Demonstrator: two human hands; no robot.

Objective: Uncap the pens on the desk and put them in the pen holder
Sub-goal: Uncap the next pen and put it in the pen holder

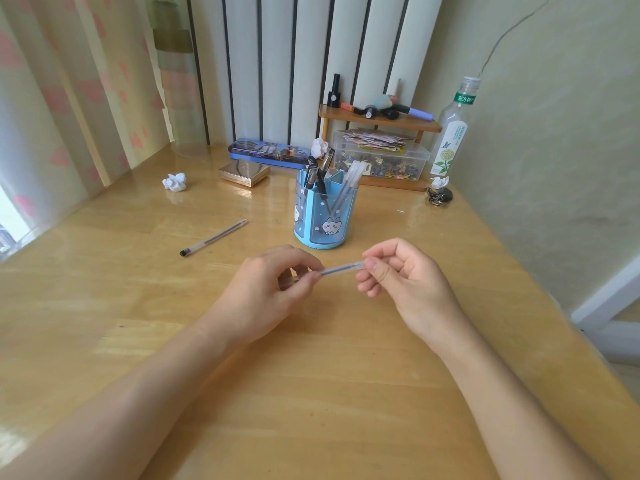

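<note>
Several pens are seen in the holder (325, 209). One pen (341, 269) is gripped at both ends by left hand (273, 289) and right hand (401, 275), apparently mid-uncapping; another pen (213, 238) lies at ten o'clock, untouched

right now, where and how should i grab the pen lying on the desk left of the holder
Take the pen on the desk at mid-barrel, coming from above with the left hand, the nearer one. It lies flat and diagonal, dark end toward you, tip pointing at the pen holder, with bare desk either side, so fingers can pinch across the thin barrel.
</note>
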